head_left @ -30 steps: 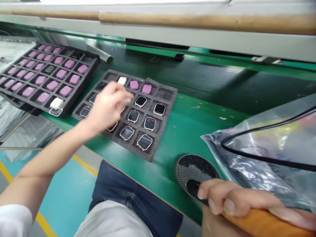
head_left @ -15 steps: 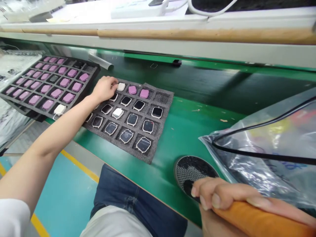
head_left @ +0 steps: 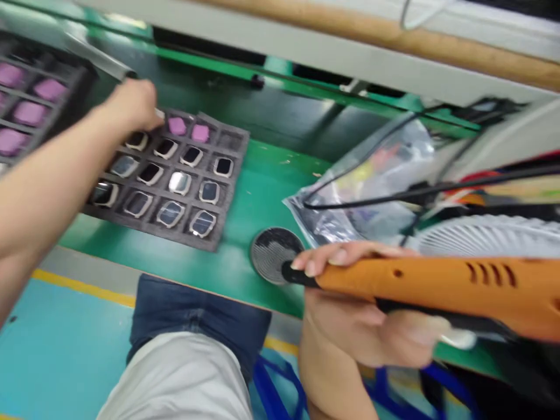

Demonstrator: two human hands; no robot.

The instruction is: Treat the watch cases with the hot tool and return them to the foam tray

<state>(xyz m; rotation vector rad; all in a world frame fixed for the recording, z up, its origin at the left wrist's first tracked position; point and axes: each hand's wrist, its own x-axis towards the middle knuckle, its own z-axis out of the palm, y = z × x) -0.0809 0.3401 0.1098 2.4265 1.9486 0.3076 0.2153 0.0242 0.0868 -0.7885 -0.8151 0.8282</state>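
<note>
My left hand (head_left: 135, 105) is at the back row of the grey foam tray (head_left: 245, 150), fingers bent together. A whitish piece (head_left: 160, 115) shows beside the fingertips; blur and the hand hide whether it is pinched. Several watches with pale frames and dark screens (head_left: 203, 223) lie in the tray's pockets, with two pink watch-shaped pieces (head_left: 200, 133) at the back. My right hand (head_left: 371, 326) is wrapped round an orange power tool (head_left: 437, 277) with vent slots and a black front end. That end lies over the edge of a round dark mesh disc (head_left: 271, 256).
Another dark tray (head_left: 56, 122) with pink pieces stands at the left. A clear plastic bag (head_left: 350, 216) and black cables lie right of the disc. A shelf with a wooden edge (head_left: 394, 41) overhangs the back. Blue frame parts (head_left: 280, 385) show below the bench.
The view has swung to the right, showing more of the orange tool and the cables. My left hand stays at the tray's back row, now covering more of the white piece; my right keeps its hold.
</note>
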